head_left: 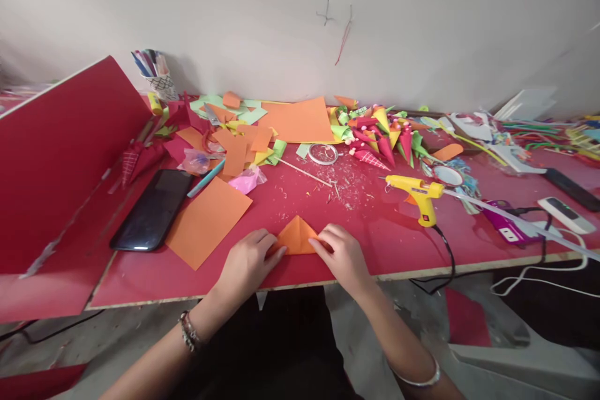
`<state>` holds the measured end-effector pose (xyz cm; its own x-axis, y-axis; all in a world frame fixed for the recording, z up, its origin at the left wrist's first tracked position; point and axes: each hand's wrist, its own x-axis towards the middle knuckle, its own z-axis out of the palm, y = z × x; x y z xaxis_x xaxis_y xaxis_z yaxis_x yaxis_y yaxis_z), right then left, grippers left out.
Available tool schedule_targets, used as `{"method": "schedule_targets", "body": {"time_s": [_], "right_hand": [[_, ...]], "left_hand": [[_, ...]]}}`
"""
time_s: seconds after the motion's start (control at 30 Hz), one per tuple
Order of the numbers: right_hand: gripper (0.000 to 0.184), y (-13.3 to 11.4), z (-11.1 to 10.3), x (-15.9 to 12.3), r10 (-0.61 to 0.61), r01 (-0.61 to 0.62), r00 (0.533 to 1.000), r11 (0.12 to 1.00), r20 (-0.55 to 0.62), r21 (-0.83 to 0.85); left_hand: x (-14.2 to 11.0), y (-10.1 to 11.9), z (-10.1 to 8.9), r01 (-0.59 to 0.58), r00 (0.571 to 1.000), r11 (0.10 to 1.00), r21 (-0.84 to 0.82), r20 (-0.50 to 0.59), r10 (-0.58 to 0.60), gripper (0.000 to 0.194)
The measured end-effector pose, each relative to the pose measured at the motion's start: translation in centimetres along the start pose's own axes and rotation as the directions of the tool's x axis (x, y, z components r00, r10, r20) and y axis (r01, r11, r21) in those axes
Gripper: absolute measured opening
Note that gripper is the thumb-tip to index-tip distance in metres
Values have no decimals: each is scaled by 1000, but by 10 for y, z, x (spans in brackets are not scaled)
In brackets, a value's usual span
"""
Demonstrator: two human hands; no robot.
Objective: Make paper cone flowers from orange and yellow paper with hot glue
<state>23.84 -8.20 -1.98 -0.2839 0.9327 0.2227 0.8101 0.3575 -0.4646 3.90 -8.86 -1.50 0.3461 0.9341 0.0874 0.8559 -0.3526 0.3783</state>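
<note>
A folded piece of orange paper (pixel 297 236) lies on the red table near its front edge, with a peak pointing away from me and a crease down its middle. My left hand (pixel 255 257) pinches its left corner between thumb and fingers. At the opposite corner, my right hand (pixel 338 253) grips the paper the same way. A flat orange sheet (pixel 209 222) rests to the left of my left hand, and a black phone (pixel 152 209) lies beyond that, touching the sheet.
To the right lies a yellow glue gun (pixel 419 195) with its cord over the table edge. Small paper cones (pixel 382 137) are heaped at the back. Paper scraps (pixel 237 153), a wooden stick (pixel 304 172) and a tape ring (pixel 322 154) lie ahead. A red board (pixel 70 162) stands at left.
</note>
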Motion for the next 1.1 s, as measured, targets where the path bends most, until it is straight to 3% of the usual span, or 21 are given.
{"method": "schedule_targets", "body": {"time_s": [0.37,0.83,0.97,1.1], "right_hand": [[32,-2,6,5,4,-9,1000,970,-24,-242],[30,-7,9,10,6,-20,999,939,-42,-344],[27,-7,12,8,26,-33,999,932,-24,-362],[23,-6,13,7,27,-28,1000,943,-8,-333]], "left_hand": [[7,6,-1,54,999,952,303,-18,-51,30],[17,5,-5,45,996,965,258,63,-63,30],[21,-9,-10,-132,984,974,184,144,106,28],[29,-27,-15,-379,919,913,150,180,352,43]]}}
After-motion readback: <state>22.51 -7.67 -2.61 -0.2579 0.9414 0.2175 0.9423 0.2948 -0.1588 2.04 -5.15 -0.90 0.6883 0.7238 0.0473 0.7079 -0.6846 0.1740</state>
